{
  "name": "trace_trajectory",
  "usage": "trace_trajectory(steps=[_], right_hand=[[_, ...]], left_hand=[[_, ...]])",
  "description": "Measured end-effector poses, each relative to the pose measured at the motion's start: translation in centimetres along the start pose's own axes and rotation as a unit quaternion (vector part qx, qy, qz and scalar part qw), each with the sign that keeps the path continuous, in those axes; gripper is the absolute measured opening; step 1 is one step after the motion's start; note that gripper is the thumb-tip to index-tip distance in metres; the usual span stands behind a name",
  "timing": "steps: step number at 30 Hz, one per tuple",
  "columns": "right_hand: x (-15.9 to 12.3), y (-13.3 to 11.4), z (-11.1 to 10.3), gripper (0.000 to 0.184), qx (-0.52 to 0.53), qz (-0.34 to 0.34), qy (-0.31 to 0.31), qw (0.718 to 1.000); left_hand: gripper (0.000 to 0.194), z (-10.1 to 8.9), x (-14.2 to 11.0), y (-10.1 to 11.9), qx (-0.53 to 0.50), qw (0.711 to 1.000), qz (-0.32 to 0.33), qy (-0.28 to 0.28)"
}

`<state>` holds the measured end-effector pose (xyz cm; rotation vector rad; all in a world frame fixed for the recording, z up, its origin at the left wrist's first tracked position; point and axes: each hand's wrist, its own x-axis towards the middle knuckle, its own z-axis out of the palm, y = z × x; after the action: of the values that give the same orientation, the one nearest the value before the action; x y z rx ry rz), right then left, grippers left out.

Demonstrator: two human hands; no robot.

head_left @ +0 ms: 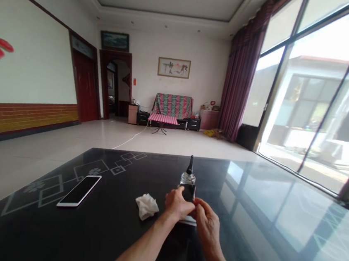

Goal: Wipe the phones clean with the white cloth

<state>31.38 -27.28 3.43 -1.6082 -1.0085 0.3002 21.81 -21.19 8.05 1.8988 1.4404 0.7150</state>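
Just behind my hands stands a clear bottle [187, 178] with a black pointed nozzle. In front of it, a small flat black object [188, 192] with a pale right edge is held tilted up; its exact kind I cannot make out. My left hand [178, 205] grips it from the left, thumb across its face. At its lower right corner, the fingers of my right hand [207, 222] are pinched together against it. Below the hands lies a white flat thing [188, 221], mostly covered by them. To the left of my left hand sits a crumpled white tissue [147, 206].
A white-edged smartphone [80, 191] lies on the left of the glossy black table [104, 235]. Beyond the table, a small folding table [163, 118] with a checked top stands near a cloth-covered item [173, 106]. Large windows [318, 100] line the right side.
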Motion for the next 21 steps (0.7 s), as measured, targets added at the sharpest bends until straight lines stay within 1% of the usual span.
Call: trace_trajectory(steps=[3, 9, 16, 21], right_hand=[[0.5, 0.4, -0.6, 0.041, -0.036, 0.004, -0.016, 0.999], [1.0, -0.1, -1.5, 0.039, -0.102, 0.011, -0.046, 0.994], [1.1, -0.1, -2.2, 0.038, -0.147, 0.016, -0.072, 0.986], [1.0, 0.2, -2.1, 0.038, -0.146, 0.012, -0.069, 0.987]], left_hand=[[0.073, 1.2, -0.1, 0.4, 0.066, 0.998, -0.008, 0.014], [0.058, 2.7, -0.5, 1.1, 0.146, 0.989, -0.017, 0.034], [0.052, 3.9, -1.5, 1.0, 0.181, 0.983, -0.020, 0.031], [0.052, 3.9, -1.7, 0.9, 0.181, 0.983, -0.018, 0.030]])
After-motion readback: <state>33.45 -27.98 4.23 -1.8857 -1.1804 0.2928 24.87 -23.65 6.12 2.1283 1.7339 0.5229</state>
